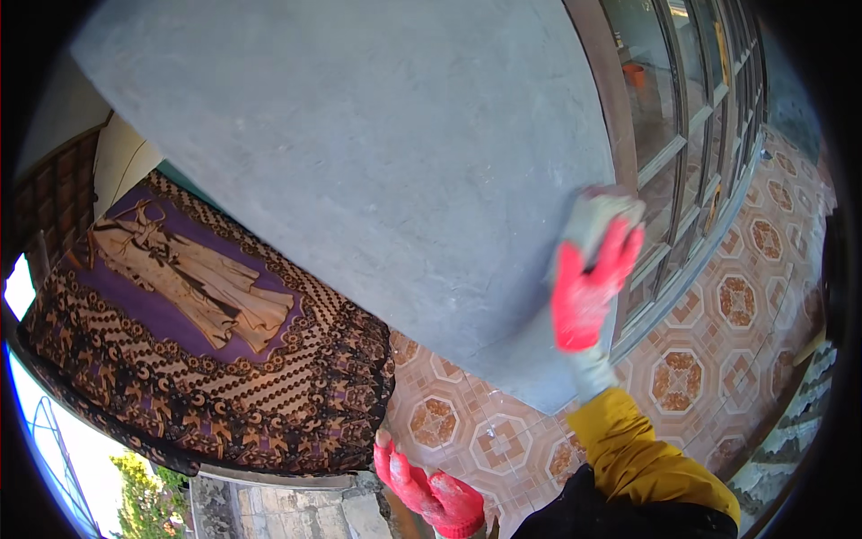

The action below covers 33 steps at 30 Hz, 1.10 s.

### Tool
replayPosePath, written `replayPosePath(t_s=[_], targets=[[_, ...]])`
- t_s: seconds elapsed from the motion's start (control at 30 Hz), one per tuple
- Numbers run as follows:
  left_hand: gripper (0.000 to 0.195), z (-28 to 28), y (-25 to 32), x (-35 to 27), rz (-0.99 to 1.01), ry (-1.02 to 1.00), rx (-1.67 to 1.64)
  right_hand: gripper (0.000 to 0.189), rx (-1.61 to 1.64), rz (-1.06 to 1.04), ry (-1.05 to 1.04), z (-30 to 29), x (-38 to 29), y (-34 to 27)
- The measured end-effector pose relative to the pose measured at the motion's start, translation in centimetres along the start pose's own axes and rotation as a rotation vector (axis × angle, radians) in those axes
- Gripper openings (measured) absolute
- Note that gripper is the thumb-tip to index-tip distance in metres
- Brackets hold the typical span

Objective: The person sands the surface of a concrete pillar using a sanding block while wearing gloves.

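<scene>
My right hand (589, 290), in a red-coated work glove below a yellow sleeve, grips a pale greyish block (596, 219). Motion blurs the block, so I cannot tell whether it is a sponge or a sanding block. It lies against the grey plastered wall (404, 168), close to the brown window frame (623, 145). Faint pale marks and smudges dot the wall's surface. Low in the view, my left hand (434, 492) wears a matching red glove, its fingers apart and holding nothing. Whitish residue shows on its fingertips.
A patterned batik cloth (222, 397) with a purple panel hangs left of the wall. Paned glass (646, 87) stands at the right. Patterned floor tiles (502, 441) run below the wall's edge. A rough block wall (289, 512) and a green shrub (145, 495) show at lower left.
</scene>
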<state>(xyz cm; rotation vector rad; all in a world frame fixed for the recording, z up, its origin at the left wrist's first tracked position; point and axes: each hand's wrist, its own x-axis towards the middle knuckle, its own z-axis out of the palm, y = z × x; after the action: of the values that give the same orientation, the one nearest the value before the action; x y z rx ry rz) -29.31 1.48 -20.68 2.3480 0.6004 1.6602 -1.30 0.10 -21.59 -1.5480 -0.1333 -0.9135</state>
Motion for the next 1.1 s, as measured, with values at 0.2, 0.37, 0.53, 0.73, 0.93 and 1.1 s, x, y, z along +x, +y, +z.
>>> replayPosePath(t_s=[0.2, 0.37, 0.53, 0.73, 0.93, 1.1], targets=[[0.054, 6.4, 2.6, 5.5, 0.167, -0.016, -0.101, 0.058, 0.361, -0.676, -0.498, -0.5, -13.5, -0.2], [0.053, 5.8, 1.7, 6.3, 0.266, 0.119, -0.091, 0.067, 0.013, -0.325, -0.249, -2.1, -6.4, 5.6], [0.053, 6.9, -0.4, 4.9, 0.179, 0.147, -0.149, 0.079, -0.032, 0.151, -0.065, -0.8, -6.0, 6.4], [0.055, 8.6, -1.2, 5.5, 0.244, 0.094, -0.310, 0.061, 0.314, -0.515, -0.272, -0.2, -16.3, 2.8], [0.058, 7.5, -3.9, 4.7, 0.180, 0.023, -0.317, 0.077, -0.139, 0.130, -0.105, -1.4, -9.1, 8.5], [0.058, 6.0, -4.3, 4.6, 0.228, 0.010, -0.320, 0.083, -0.062, 0.081, -0.086, -0.4, -12.6, 4.2]])
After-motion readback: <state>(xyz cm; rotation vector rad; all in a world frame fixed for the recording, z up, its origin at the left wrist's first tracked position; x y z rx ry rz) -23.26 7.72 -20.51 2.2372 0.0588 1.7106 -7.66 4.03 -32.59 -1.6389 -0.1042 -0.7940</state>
